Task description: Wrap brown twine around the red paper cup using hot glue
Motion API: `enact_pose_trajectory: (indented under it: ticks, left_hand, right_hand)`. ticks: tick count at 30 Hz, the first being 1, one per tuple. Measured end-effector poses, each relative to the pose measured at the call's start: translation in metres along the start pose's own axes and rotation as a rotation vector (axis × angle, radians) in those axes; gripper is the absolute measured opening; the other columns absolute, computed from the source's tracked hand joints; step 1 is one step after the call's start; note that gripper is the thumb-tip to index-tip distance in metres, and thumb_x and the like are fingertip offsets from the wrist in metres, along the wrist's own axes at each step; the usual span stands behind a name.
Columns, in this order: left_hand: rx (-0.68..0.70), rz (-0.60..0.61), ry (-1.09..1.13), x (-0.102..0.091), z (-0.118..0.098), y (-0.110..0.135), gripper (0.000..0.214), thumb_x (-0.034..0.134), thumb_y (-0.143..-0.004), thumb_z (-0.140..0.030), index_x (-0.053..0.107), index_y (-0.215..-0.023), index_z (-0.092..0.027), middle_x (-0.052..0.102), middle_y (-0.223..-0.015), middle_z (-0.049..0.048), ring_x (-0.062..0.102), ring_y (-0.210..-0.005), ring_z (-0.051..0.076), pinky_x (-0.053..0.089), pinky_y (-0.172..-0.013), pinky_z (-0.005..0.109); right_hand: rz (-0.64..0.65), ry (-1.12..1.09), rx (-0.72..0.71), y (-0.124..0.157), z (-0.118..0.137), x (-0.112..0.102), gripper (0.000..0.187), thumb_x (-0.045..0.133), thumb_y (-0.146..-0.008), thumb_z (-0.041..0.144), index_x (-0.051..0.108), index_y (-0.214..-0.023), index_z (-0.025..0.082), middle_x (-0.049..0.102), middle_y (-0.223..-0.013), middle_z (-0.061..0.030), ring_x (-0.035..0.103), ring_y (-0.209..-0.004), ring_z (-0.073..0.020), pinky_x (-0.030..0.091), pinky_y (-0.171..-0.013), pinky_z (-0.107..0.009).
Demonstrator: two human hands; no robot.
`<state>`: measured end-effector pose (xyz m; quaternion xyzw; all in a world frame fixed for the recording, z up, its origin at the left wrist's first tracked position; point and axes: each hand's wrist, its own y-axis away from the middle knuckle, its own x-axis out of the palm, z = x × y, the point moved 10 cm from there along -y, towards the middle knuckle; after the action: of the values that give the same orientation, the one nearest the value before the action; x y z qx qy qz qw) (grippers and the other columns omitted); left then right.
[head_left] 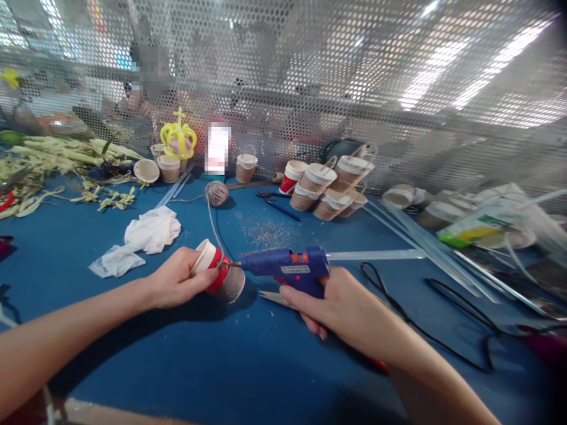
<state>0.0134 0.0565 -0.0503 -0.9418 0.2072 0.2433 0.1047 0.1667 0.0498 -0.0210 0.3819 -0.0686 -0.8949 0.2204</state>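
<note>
My left hand (183, 277) is closed around a tilted red-and-white paper cup (215, 277), its lower part wound with greyish twine. In my right hand (330, 304) is a blue hot glue gun (283, 265), its nozzle tip at the cup's side by my left thumb. A clear glue stick (376, 255) sticks out of the gun's back. The twine (211, 221) runs from the cup up to a ball of twine (217, 193) on the table. Beneath the gun and my right hand lie scissors (277, 298), partly hidden.
Several twine-covered cups (325, 186) are stacked at the back. Clear glue sticks (425, 248) and a black cord (398, 307) lie to the right. A crumpled white cloth (153, 230) is left of the cup. Plant stalks (66, 150) and a phone (217, 147) stand near the perforated metal screen (266, 71).
</note>
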Motion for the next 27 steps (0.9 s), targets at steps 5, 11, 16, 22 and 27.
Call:
enact_pose_trajectory:
  ticks: [5, 11, 16, 22, 27]
  left_hand:
    - [-0.023, 0.003, 0.042, 0.000, 0.001, -0.002, 0.030, 0.038, -0.079, -0.033, 0.047, -0.059, -0.013, 0.035, -0.052, -0.0043, 0.029, -0.048, 0.007, 0.025, -0.043, 0.019]
    - [0.011, -0.021, 0.010, -0.001, -0.001, -0.001, 0.029, 0.039, -0.080, -0.032, 0.046, -0.058, -0.013, 0.038, -0.054, -0.0036, 0.032, -0.051, 0.008, 0.027, -0.045, 0.019]
    - [0.013, -0.034, 0.009, 0.001, -0.001, 0.000, 0.031, 0.039, -0.080, -0.033, 0.044, -0.055, -0.014, 0.037, -0.052, -0.0036, 0.032, -0.049, 0.008, 0.026, -0.044, 0.019]
    - [0.026, -0.023, 0.043, 0.004, -0.003, -0.001, 0.030, 0.038, -0.080, -0.033, 0.045, -0.058, -0.014, 0.037, -0.054, -0.0031, 0.033, -0.050, 0.008, 0.027, -0.046, 0.020]
    - [0.031, -0.025, 0.039, 0.002, -0.004, -0.001, 0.030, 0.039, -0.079, -0.032, 0.042, -0.055, -0.015, 0.035, -0.052, -0.0036, 0.031, -0.049, 0.008, 0.024, -0.044, 0.020]
  right_hand:
    - [0.033, -0.052, -0.004, 0.000, -0.004, 0.004, 0.036, 0.054, -0.073, 0.041, 0.048, -0.046, 0.018, 0.051, -0.039, 0.0022, 0.044, -0.035, -0.0071, 0.038, -0.038, -0.019]
    - [-0.024, -0.371, -0.091, -0.015, -0.010, -0.016, 0.023, 0.059, -0.072, 0.038, 0.061, -0.072, 0.015, 0.050, -0.044, 0.0045, 0.044, -0.039, -0.0063, 0.036, -0.039, -0.019]
    - [-0.310, -0.622, -0.053, -0.036, -0.036, -0.054, 0.020, 0.065, -0.066, 0.033, 0.058, -0.071, 0.015, 0.057, -0.064, 0.0010, 0.049, -0.052, -0.0064, 0.039, -0.045, -0.017]
    - [-0.304, -0.498, 0.114, -0.077, -0.057, -0.046, 0.017, 0.057, -0.074, 0.023, 0.049, -0.061, 0.015, 0.047, -0.050, 0.0037, 0.042, -0.040, -0.0048, 0.036, -0.039, -0.017]
    - [-0.325, -0.250, 0.156, -0.100, -0.063, -0.037, 0.028, 0.054, -0.078, 0.029, 0.050, -0.055, 0.014, 0.048, -0.046, 0.0015, 0.044, -0.038, -0.0062, 0.038, -0.041, -0.019]
